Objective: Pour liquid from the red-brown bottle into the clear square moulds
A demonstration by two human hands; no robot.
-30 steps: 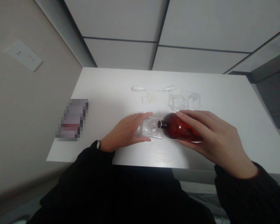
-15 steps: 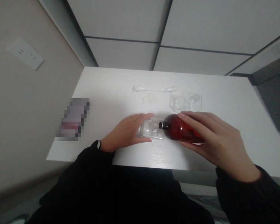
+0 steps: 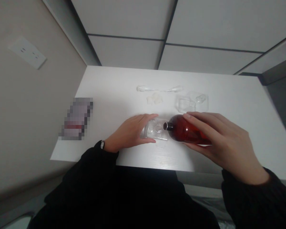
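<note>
Overhead view of a white table [image 3: 105, 82], clock face centred on the view. At four o'clock, a small clear container [image 3: 154, 134] on the tabletop, enclosed from its left side by the left hand [image 3: 131, 132], fingers along the far wall, thumb along the near one, apparently steadying it. Just beside it, between three and four o'clock, a red bottle [image 3: 183, 130], clamped in the right hand [image 3: 228, 140] and lying over sideways, dark mouth pointing at nine o'clock, close to the container's round top opening.

Step in hand, by judgement: pouring, or lining up for a pour. Next move calls for a firm hold below and a slow, small tilt, with the mouth right over the opening.

Hard to make out: any stream, any level inside the container, any gap between mouth and opening. Bottle's base hidden behind the right palm. At half past one, a see-through slender piece [image 3: 159, 89], faint against white. At nine o'clock, a pixelated object [image 3: 73, 122], impossible to identify.
</note>
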